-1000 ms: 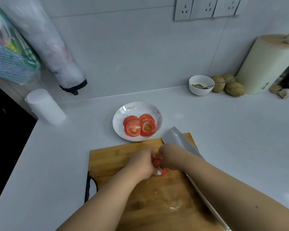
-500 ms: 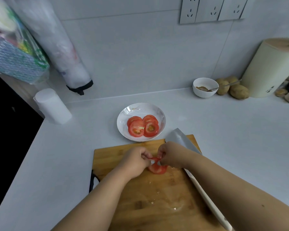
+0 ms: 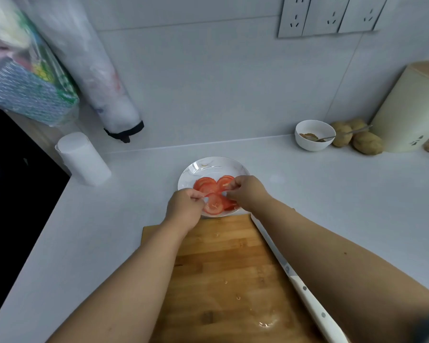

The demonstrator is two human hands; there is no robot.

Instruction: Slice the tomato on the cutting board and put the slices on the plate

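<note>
Both my hands are over the white plate [image 3: 203, 167] just beyond the wooden cutting board [image 3: 223, 263]. My left hand [image 3: 185, 209] and my right hand [image 3: 248, 193] pinch a tomato slice [image 3: 214, 205] by its edges, low over the plate's near side. Several red tomato slices [image 3: 206, 183] lie on the plate behind it. The knife [image 3: 305, 293], white-handled, lies along the board's right edge with its blade partly under my right forearm. Only juice spots show on the board.
A white cylinder [image 3: 83, 159] stands at the left by a dark opening. At the back right sit a small white bowl [image 3: 313, 134] with a spoon, potatoes [image 3: 367, 143] and a cream canister [image 3: 411, 107]. Bags hang on the wall at upper left.
Both hands lifted the tomato slice off the cutting board and carried it forward to the plate. The knife stayed on the board's right edge.
</note>
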